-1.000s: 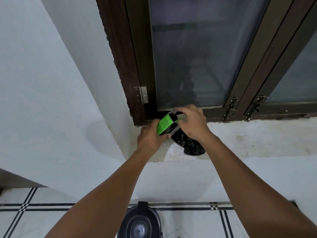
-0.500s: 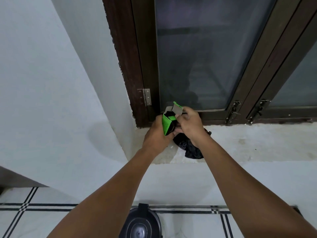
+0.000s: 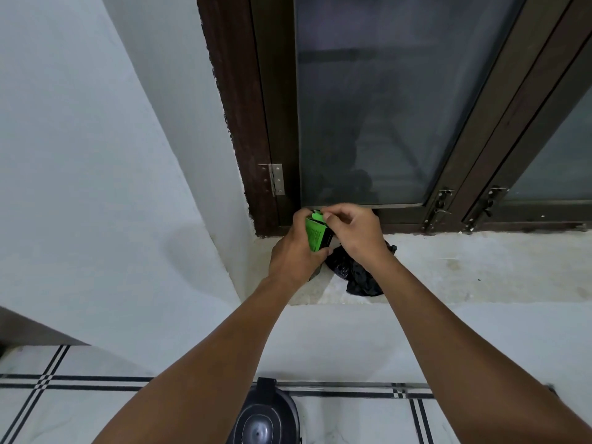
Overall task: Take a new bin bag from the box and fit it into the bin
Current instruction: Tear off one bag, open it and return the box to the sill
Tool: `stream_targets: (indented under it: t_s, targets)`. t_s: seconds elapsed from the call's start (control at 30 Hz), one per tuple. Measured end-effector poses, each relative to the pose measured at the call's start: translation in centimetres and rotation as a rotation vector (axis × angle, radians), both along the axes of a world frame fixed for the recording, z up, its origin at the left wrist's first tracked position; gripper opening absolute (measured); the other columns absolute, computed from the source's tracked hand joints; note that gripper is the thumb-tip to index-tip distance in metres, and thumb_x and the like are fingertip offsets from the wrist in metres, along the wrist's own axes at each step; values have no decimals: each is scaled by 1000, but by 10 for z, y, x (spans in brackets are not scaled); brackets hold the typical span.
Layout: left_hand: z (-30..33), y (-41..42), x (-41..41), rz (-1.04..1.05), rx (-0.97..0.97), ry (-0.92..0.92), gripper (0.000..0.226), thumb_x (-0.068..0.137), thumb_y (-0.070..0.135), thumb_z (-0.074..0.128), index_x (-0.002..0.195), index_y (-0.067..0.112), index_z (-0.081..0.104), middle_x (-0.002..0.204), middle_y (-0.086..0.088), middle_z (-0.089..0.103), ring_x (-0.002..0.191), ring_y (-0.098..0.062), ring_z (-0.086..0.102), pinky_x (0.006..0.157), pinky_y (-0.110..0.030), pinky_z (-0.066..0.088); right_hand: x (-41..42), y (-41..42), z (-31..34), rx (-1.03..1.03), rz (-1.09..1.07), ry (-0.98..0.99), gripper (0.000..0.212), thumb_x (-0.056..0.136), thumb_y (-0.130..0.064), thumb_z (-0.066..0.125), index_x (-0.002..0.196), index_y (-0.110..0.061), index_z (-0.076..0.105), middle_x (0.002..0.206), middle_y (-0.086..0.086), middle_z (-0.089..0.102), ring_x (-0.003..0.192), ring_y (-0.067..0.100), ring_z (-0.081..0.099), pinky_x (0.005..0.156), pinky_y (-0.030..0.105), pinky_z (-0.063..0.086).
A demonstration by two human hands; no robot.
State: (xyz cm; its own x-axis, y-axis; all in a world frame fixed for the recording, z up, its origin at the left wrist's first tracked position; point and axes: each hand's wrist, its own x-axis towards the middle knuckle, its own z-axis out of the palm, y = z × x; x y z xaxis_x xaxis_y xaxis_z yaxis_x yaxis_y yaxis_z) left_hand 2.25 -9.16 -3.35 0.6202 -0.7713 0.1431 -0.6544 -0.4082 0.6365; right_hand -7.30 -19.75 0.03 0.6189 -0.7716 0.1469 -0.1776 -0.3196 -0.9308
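Observation:
My left hand (image 3: 294, 253) grips a small green box (image 3: 314, 232) and holds it upright above the window sill (image 3: 480, 267). My right hand (image 3: 355, 233) pinches the green flap at the box's top. A crumpled black bin bag (image 3: 355, 277) lies on the sill just below my right wrist, partly hidden by it. The black bin (image 3: 266, 418) with its lid stands on the floor between my forearms, at the bottom edge of the view.
A dark wooden window frame (image 3: 256, 123) with frosted glass rises behind the sill, with metal latches (image 3: 440, 206) on the right. A white wall (image 3: 80, 155) closes the left side. The floor (image 3: 64, 405) is white tile with black lines.
The box has turned from lying slanted to standing upright in my left hand. My right hand has moved up to the top flap. Both hands shifted slightly toward the window.

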Motion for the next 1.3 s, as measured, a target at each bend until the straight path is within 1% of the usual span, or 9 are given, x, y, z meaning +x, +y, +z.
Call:
stream_targets:
  t_s: [0.1, 0.23, 0.43, 0.57, 0.7, 0.9, 1.1, 1.2, 1.3]
  targets:
    - [2, -2, 0, 12, 17, -23, 85, 82, 43, 81, 143, 28, 23, 120, -3, 65, 97, -26, 67, 72, -33, 51, -2, -2, -3, -59, 3, 37, 15, 94, -21, 71, 107, -20, 79, 99, -9, 77, 97, 4, 71, 92, 32, 58]
    - [4, -3, -2, 20, 53, -60, 88, 82, 45, 81, 145, 28, 20, 120, -2, 65, 95, -25, 68, 77, -37, 59, -4, -3, -6, -108, 9, 39, 14, 94, -21, 72, 105, -19, 79, 95, -11, 76, 95, 4, 71, 89, 30, 59]
    - [4, -5, -5, 30, 61, -82, 88, 83, 46, 79, 145, 25, 21, 117, -4, 67, 93, -26, 69, 74, -38, 59, -3, -6, -7, -118, -13, 34, 4, 91, -24, 77, 93, -22, 79, 89, -10, 76, 88, 6, 71, 81, 32, 60]
    - [-1, -5, -2, 82, 57, 72, 80, 79, 48, 82, 139, 21, 36, 115, -4, 67, 98, -27, 67, 75, -39, 56, -4, -6, -8, -121, -2, 66, 6, 91, -26, 76, 92, -21, 79, 88, -10, 76, 83, 7, 71, 76, 30, 60]
    - [-6, -3, 1, 74, 78, 166, 70, 78, 52, 81, 132, 23, 48, 116, -2, 68, 104, -26, 65, 85, -43, 57, -3, -6, -10, -154, 11, 85, 9, 91, -25, 76, 98, -21, 80, 95, -11, 76, 94, 3, 70, 82, 22, 57]
    - [5, -6, 11, 26, 90, 58, 59, 83, 39, 80, 132, 24, 52, 112, -2, 69, 99, -25, 66, 75, -33, 51, -9, -6, -8, -156, -32, 49, 16, 93, -15, 71, 104, -15, 81, 98, -10, 76, 93, -3, 67, 82, 3, 47]
    - [10, -5, 20, -68, 247, -116, 53, 82, 37, 77, 128, 24, 53, 117, -4, 66, 105, -29, 65, 80, -39, 55, -10, 3, -20, -171, -95, 64, 10, 86, -11, 73, 90, -13, 82, 89, -12, 70, 92, 10, 68, 83, 24, 53]
    - [10, -4, 26, -120, 353, -235, 58, 80, 34, 78, 132, 24, 52, 124, -7, 58, 112, -31, 60, 84, -40, 53, -11, 3, -23, -120, -93, 148, 5, 87, -14, 74, 87, -14, 78, 79, -12, 69, 78, 3, 64, 75, 20, 50]
    - [14, -7, 28, -153, 468, -341, 64, 81, 28, 76, 139, 24, 49, 131, -8, 53, 119, -33, 54, 95, -45, 46, -9, 4, -25, -69, -98, 197, 13, 90, -15, 74, 103, -14, 72, 77, -11, 67, 76, 3, 64, 70, 14, 50]
